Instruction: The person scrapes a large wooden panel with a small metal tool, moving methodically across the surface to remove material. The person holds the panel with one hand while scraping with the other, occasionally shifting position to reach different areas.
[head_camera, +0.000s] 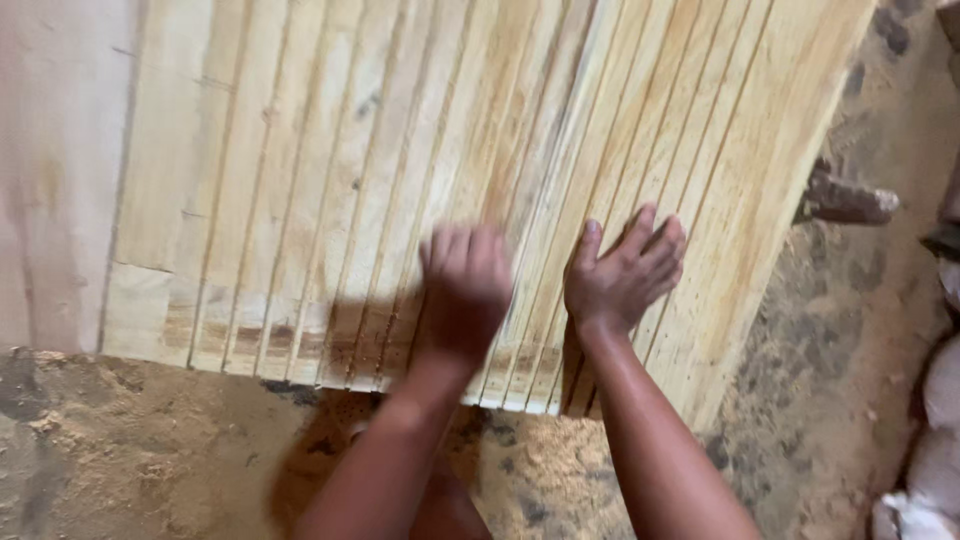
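In the head view, a row of pale wooden slats (420, 170) lies side by side, edge against edge, running away from the person and fanning slightly to the right. Their near ends line up roughly along one edge above the floor (150, 450), which is covered with sawdust and dark patches.

The left hand (463, 285) is blurred; it rests palm down on the slats near their near ends, fingers together and pointing away. It looks flat and open, gripping nothing, though the blur hides the fingertips.

The right hand (622, 272) lies just beside it to the right, also palm down on the slats, fingers spread and stretched out, thumb set apart to the left. It is open and holds nothing.

To the left of the slats lies a wider, smooth pale board (55, 170). On the right, on the floor well apart from the hands, a dark lump of wood (845, 200) lies near the outer slat.
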